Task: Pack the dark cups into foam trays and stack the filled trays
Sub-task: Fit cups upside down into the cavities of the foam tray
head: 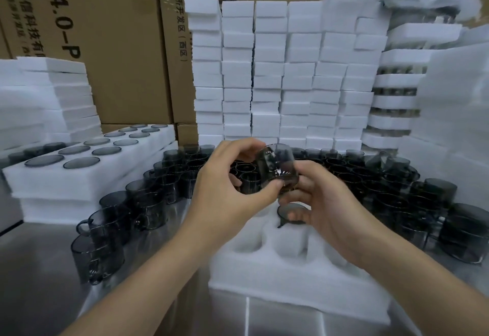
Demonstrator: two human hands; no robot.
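Observation:
A dark smoky glass cup (277, 167) is held tilted above the white foam tray (291, 269) in front of me. My left hand (225, 187) grips it from the left, thumb under its lower edge. My right hand (325, 203) holds it from the right and below. One cup (292, 214) sits in a tray pocket at the back; the other visible pockets hold nothing. Several loose dark cups (164, 177) stand in rows behind and beside the tray.
A filled foam tray (87, 171) lies on a stack at the left. White foam blocks (277, 71) are piled at the back, stacked filled trays (397, 92) at the right, cardboard boxes (119, 44) behind. More cups (463, 232) crowd the right edge of the steel table (39, 282).

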